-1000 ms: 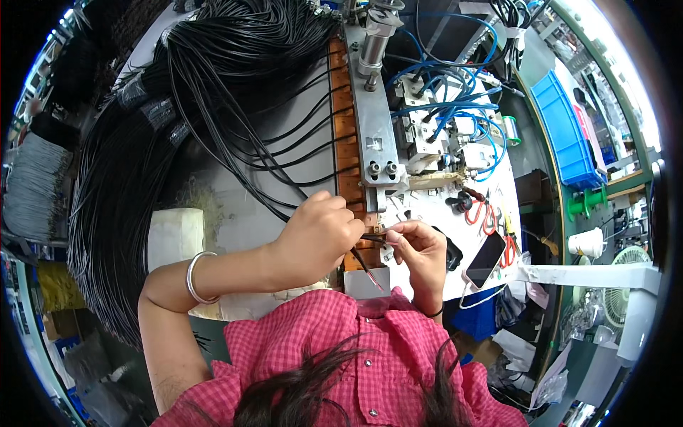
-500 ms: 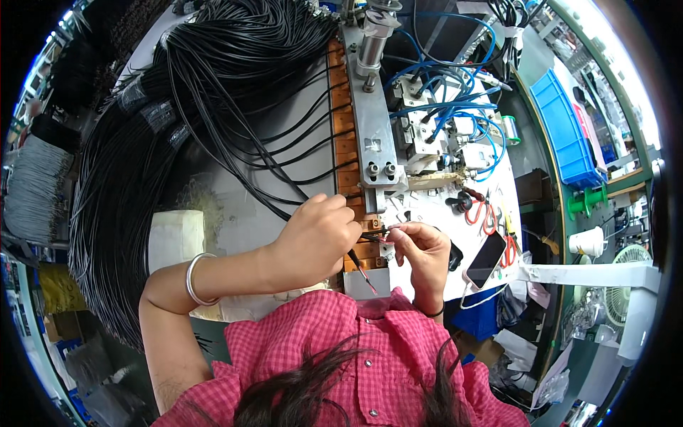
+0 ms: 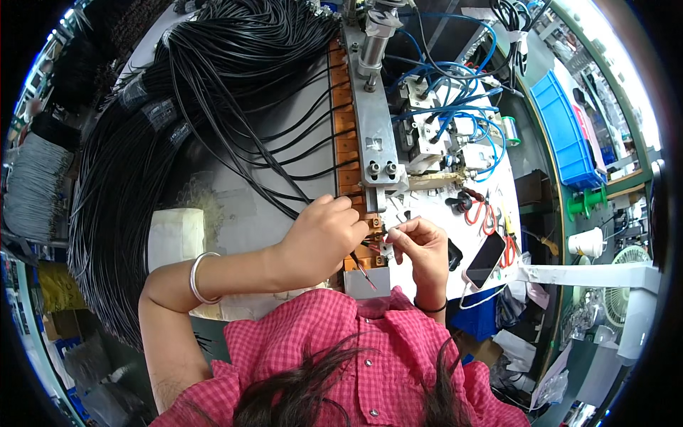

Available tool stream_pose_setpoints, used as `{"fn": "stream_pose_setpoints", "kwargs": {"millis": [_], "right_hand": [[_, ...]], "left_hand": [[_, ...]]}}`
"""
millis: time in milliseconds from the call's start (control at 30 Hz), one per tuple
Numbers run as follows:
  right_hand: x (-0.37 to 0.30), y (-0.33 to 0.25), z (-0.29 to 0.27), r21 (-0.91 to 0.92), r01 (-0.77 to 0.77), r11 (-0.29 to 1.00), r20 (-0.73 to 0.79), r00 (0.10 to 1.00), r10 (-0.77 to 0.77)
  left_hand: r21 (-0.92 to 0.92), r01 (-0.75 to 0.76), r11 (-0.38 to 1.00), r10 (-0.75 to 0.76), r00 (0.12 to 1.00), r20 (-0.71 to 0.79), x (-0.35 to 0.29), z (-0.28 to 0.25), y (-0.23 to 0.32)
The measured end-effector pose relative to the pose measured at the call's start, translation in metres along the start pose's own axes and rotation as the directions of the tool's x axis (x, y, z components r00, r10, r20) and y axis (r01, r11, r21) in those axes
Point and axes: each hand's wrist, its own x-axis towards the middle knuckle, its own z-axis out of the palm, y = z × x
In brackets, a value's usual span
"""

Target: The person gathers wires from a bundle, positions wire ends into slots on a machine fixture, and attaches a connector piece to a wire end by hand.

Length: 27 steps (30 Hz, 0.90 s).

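Observation:
My left hand (image 3: 321,236) is closed around black cables at the near end of a long orange fixture block (image 3: 346,146). A stripped cable end (image 3: 365,276) with thin pinkish wires hangs below that hand, over a grey plate (image 3: 375,284). Thumb and forefinger of my right hand (image 3: 425,257) are pinched together at the fixture's right edge, beside other fine wire ends. Whatever sits between those fingertips is too small to make out. Farther up, several black cables (image 3: 313,144) run from the left into the fixture's slots.
A metal clamp bar (image 3: 376,132) with a pneumatic cylinder (image 3: 373,50) stands along the fixture. Blue air hoses (image 3: 466,107) and valves lie to its right. A large black cable bundle (image 3: 117,185) fills the left side. A phone (image 3: 486,260) and red-handled scissors (image 3: 509,250) lie at right.
My right hand has shifted slightly, and its fingertips sit a little lower by the fixture. The fine wire ends between my hands have moved a little. My left hand stays nearly in place.

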Motion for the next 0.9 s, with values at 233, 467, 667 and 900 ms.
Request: {"fn": "stream_pose_setpoints", "kwargs": {"millis": [233, 467, 667, 900], "right_hand": [[0.008, 0.009, 0.001, -0.102, -0.01, 0.995, -0.08, 0.997, 0.002], [0.013, 0.008, -0.012, -0.08, -0.193, 0.978, 0.058, 0.979, 0.198], [0.003, 0.0, 0.001, -0.214, -0.083, 0.973, -0.086, 0.994, 0.066], [-0.003, -0.002, 0.019, -0.157, 0.137, 0.978, 0.033, 0.99, -0.134]], "left_hand": [[0.005, -0.004, 1.0, 0.004, 1.0, -0.017, 0.002, -0.001, -0.001], [0.061, 0.039, 0.997, -0.046, 0.992, 0.117, 0.0, 0.0, -0.002], [0.141, -0.006, 0.99, 0.002, 1.0, 0.026, 0.003, -0.004, -0.003], [-0.04, 0.036, 0.999, -0.038, 0.998, -0.043, 0.001, 0.0, 0.001]]}}
